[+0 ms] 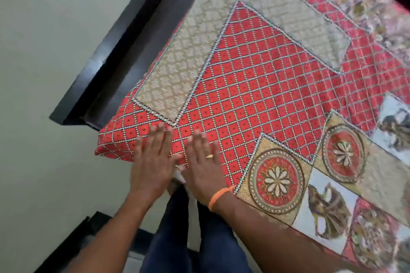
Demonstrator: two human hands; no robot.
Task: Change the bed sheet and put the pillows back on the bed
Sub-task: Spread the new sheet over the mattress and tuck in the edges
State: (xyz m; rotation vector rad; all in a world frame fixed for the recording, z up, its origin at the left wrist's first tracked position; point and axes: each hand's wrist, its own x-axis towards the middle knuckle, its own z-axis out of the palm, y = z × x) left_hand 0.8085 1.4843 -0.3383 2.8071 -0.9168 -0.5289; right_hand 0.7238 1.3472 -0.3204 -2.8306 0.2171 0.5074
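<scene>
Two hands lie flat on the bed sheet (255, 86) at the near corner of the mattress, beside a dark bed frame (124, 35) that runs along the far side. The sheet is spread over the bed, a red lattice print with beige panels and round floral medallions, and at this corner it turns down over the mattress edge.

Judging by the way it drapes and follows the corner, the cloth is thin, light and soft, with no stiffness of its own; it should slide easily over the mattress and wrinkle under an uneven pull. A sensible place to take hold would be the hanging hem just below the corner, where a pinch of the edge lets it be drawn taut and tucked.

The left hand (153, 157) is spread, fingers straight and close together, palm pressing the sheet right at the corner. The right hand (203, 162), with a ring on one finger and an orange band (218, 197) at the wrist, lies just beside it in the same flat pose. Neither grasps anything; both only press the cloth. No pillows are in view.
</scene>
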